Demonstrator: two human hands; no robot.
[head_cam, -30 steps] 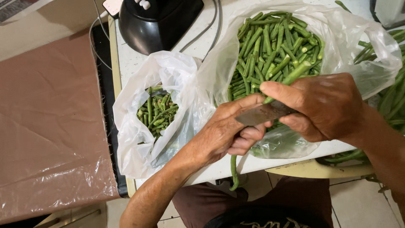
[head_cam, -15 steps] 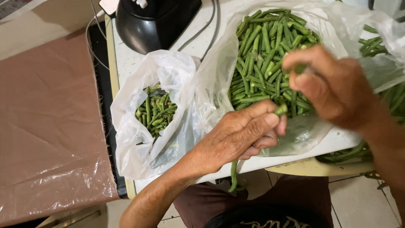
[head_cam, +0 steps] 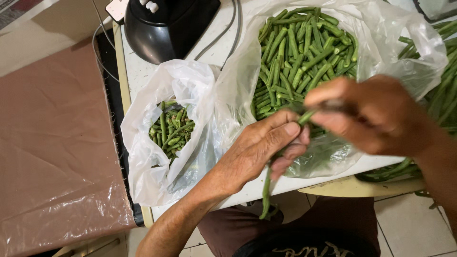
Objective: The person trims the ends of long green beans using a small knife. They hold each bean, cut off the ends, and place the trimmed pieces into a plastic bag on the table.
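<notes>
The left hand (head_cam: 259,152) was closed around a long green bean (head_cam: 267,188), thumb on top and fingers curled beneath. The bean hung down past the edge of the white table (head_cam: 143,71) toward the person's lap, and its upper end ran up to the right hand (head_cam: 366,114). The right hand was blurred; its fingers were pinched together at the bean's upper end, and whether they also held a tool could not be told.

Both hands were positioned in front of the large clear plastic bag (head_cam: 409,52), which lay open on the table and held a pile of cut bean lengths (head_cam: 300,57). To the left of it, touching it, stood a smaller white plastic bag (head_cam: 147,138) containing short bean pieces (head_cam: 171,131). Uncut long beans (head_cam: 442,100) lay at the right edge of the table. A black appliance (head_cam: 166,26) with cables stood at the far side. A brown plastic-covered surface (head_cam: 52,152) lay to the left of the table.
</notes>
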